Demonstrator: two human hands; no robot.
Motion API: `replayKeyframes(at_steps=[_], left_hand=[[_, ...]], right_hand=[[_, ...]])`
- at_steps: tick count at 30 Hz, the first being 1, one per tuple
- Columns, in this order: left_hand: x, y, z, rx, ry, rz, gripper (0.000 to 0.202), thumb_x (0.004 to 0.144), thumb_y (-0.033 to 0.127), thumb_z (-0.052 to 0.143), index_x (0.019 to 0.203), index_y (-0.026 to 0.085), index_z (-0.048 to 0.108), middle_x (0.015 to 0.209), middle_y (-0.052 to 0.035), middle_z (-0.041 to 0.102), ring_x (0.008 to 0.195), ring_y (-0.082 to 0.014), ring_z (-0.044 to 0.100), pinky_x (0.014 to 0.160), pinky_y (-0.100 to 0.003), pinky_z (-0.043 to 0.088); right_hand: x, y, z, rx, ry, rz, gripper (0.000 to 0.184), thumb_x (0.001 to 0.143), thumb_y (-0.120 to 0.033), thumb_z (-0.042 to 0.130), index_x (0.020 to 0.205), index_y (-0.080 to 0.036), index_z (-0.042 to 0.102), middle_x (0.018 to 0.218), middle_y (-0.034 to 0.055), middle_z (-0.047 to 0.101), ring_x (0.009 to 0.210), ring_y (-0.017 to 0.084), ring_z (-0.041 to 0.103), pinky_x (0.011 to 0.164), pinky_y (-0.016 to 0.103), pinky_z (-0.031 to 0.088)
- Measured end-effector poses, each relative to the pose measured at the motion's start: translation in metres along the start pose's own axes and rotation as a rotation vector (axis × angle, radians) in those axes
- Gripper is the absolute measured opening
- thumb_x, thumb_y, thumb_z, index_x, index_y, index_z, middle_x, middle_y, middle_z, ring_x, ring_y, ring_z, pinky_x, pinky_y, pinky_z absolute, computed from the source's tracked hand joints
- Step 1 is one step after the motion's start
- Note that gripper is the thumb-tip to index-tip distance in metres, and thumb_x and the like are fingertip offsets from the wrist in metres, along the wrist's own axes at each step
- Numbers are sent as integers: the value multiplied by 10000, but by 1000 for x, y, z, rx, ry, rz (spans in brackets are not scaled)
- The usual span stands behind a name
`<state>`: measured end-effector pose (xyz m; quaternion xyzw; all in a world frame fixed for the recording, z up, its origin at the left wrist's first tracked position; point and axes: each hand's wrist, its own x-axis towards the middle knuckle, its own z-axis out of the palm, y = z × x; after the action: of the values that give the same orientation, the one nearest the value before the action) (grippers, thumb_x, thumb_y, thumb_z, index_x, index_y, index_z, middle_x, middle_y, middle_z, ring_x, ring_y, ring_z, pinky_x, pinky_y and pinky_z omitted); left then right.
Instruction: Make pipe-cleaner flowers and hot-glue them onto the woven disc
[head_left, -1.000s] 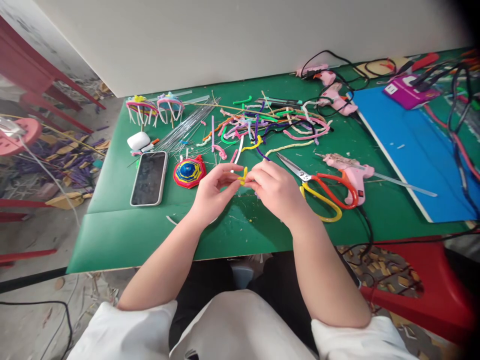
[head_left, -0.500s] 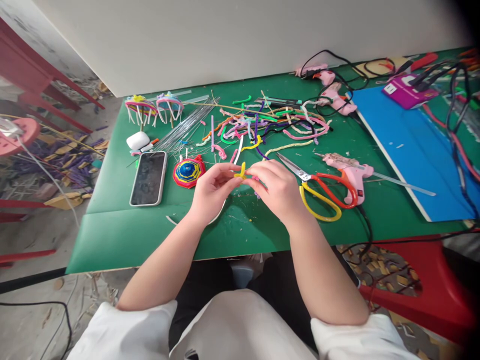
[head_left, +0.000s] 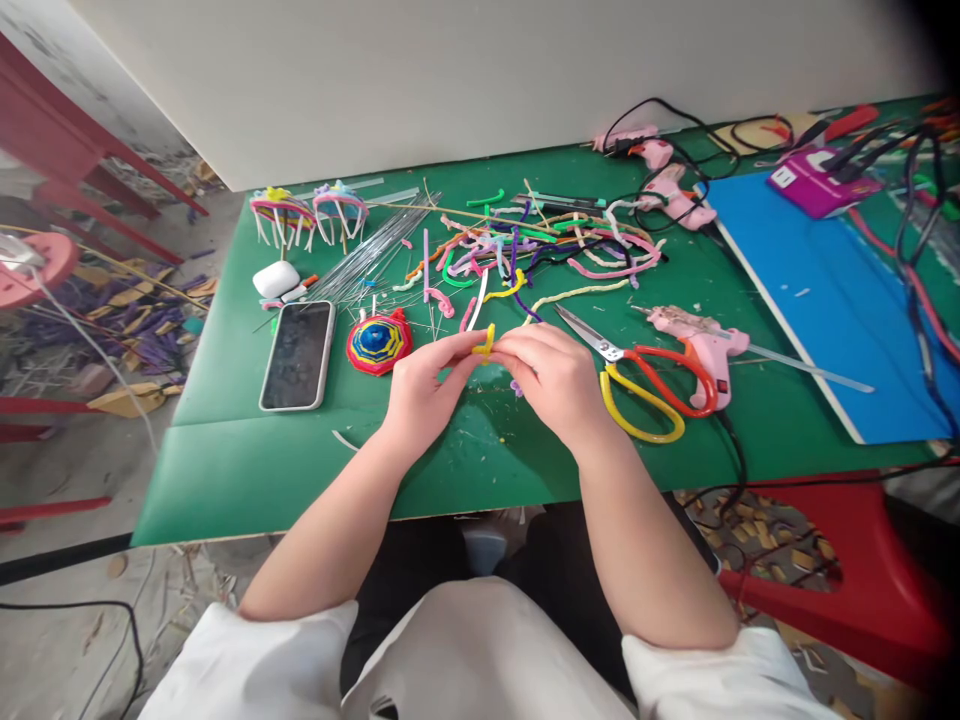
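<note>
Yellow stem [head_left: 489, 342] nudged right; left fingers [head_left: 454, 345], right fingers [head_left: 526, 349] pinching it; closed white case [head_left: 276, 280]

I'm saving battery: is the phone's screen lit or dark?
Dark: the phone's screen faces up, blackish grey, with no icons or glow showing.

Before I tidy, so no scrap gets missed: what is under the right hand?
A small purple piece pokes out from under the right hand; whether held, I cannot tell. Green table shows beside it. The hand covers the rest.
</note>
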<state>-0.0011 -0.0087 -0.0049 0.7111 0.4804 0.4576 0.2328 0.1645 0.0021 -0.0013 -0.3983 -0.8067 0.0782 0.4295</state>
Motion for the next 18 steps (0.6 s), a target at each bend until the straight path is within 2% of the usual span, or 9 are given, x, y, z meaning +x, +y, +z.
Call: replayKeyframes(at_steps=[7, 11, 14, 18], left_hand=[[-1, 0, 1, 123, 19, 156, 229, 825, 160, 590, 1040, 195, 662, 987, -18, 724, 839, -120, 681, 776, -205, 536], [-2, 1, 1, 172, 36, 191, 218, 811, 144, 587, 1001, 199, 677, 930, -13, 732, 816, -124, 678, 757, -216, 536], [-3, 1, 1, 78, 22, 95, 221, 795, 149, 600, 991, 204, 687, 918, -12, 731, 776, -115, 676, 738, -213, 541], [-4, 0, 1, -209, 11, -168, 236, 757, 223, 669, 990, 204, 697, 844, -21, 729, 734, -127, 679, 697, -228, 561]], right_hand=[[-1, 0, -1, 60, -58, 83, 143, 882, -218, 527, 835, -194, 661, 829, 47, 688, 773, 173, 613, 711, 290, 483], [-1, -1, -1, 42, -69, 102, 143, 884, -221, 524, 819, -189, 647, 801, 49, 674, 762, 173, 603, 700, 285, 473], [-1, -2, -1, 43, -94, 105, 147, 881, -192, 519, 805, -180, 644, 790, 53, 667, 765, 174, 598, 704, 287, 467], [2, -3, -2, 182, -85, 214, 125, 857, -195, 558, 782, -183, 658, 786, 31, 676, 749, 155, 605, 695, 275, 468]])
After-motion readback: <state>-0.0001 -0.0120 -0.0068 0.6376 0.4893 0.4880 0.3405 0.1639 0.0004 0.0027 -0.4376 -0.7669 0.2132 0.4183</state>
